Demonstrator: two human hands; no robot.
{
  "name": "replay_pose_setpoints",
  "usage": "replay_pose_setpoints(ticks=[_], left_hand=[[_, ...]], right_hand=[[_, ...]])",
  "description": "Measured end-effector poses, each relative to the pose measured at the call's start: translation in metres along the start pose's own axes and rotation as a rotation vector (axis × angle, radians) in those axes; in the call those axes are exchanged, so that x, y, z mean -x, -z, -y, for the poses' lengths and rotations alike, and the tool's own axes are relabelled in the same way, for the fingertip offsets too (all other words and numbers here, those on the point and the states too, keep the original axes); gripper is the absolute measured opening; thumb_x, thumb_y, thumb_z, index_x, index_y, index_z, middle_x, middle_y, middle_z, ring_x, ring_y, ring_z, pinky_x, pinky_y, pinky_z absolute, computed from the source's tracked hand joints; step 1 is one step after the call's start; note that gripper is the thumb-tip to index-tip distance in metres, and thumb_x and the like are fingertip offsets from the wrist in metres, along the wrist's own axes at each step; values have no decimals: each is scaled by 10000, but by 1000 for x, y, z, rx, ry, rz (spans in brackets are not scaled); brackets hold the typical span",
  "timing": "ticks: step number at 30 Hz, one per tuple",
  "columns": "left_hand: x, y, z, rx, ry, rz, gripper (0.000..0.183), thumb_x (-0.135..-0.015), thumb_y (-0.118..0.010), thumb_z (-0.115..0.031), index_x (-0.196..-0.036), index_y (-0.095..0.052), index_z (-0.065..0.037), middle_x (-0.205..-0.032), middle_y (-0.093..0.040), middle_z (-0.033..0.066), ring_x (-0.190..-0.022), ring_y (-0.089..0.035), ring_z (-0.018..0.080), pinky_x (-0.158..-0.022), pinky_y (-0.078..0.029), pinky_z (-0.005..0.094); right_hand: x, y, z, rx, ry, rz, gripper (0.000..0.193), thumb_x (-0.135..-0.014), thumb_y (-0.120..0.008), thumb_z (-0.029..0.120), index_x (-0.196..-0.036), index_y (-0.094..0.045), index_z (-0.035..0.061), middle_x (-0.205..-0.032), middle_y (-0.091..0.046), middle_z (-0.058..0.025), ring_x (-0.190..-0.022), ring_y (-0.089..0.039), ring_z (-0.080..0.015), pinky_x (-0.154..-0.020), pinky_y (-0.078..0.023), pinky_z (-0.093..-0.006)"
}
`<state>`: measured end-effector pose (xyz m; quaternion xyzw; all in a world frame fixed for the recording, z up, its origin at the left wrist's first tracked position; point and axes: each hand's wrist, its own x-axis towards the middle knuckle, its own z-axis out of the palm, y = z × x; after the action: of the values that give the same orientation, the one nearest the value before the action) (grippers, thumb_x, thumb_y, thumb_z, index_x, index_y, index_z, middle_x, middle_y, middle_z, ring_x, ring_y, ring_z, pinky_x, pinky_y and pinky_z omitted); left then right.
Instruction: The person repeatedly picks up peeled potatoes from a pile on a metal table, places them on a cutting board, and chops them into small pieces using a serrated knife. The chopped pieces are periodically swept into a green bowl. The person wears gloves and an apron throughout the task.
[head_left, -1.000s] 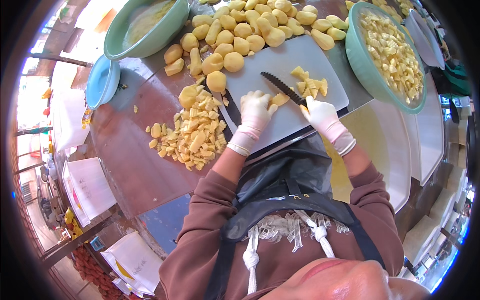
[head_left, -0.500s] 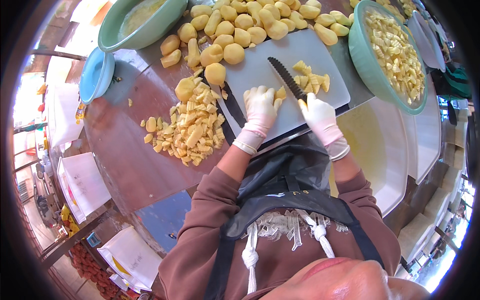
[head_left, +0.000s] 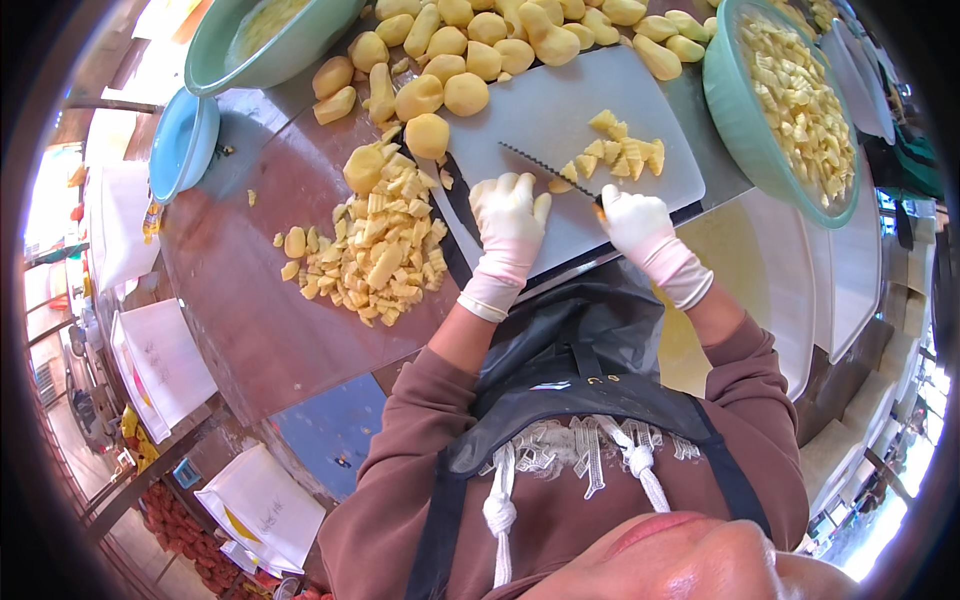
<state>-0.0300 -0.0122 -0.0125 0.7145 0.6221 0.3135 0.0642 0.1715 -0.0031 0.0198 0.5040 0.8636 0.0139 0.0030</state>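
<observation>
On the white cutting board (head_left: pixel 570 105), the left hand (head_left: pixel 508 215) curled, its hold unclear, while the right hand (head_left: pixel 640 222) gripped a wavy-edged knife (head_left: pixel 545 168) that, slipping off cut potato pieces (head_left: pixel 630 158), could have nicked the nearby left fingers (head_left: pixel 524 184).

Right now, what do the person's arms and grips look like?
Left grip and right grip: matching white, close-fitting gloves, cuffs past the wrists. Brown sleeves, pushed up and bunched, leave some forearm bare. No cables or markings visible.
</observation>
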Motion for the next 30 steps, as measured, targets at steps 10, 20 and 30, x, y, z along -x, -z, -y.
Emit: replay_pose_setpoints(ticks=[10, 20, 30], left_hand=[[-21, -18, -20, 39, -13, 42, 382, -689, -771, -275, -1002, -652, -91, -938, -623, 70, -898, -576, 280, -864, -413, 430], [-88, -60, -59, 113, -328, 310, 863, -640, -794, -544, -1367, -509, -178, -1462, -379, 197, -1358, -300, 444, -1121, -257, 540], [-107, -80, -88, 4, -538, 325, 555, -769, -652, -586, -1231, -600, -283, -1332, -499, 90, -1239, -436, 368, -979, -356, 535]], right_hand=[[17, 12, -32, -720, -371, -153, 280, -938, -619, 296, -958, -601, 18, -650, -633, -100, -527, -629, -189, -495, -472, -321], [80, -9, -67, -1403, -970, -95, 280, -965, -597, 322, -912, -550, 51, -626, -538, -11, -459, -513, -97, -432, -450, -248], [81, -14, -68, -1525, -1047, -11, 286, -976, -567, 325, -965, -550, 40, -630, -527, -16, -479, -518, -109, -448, -459, -260]])
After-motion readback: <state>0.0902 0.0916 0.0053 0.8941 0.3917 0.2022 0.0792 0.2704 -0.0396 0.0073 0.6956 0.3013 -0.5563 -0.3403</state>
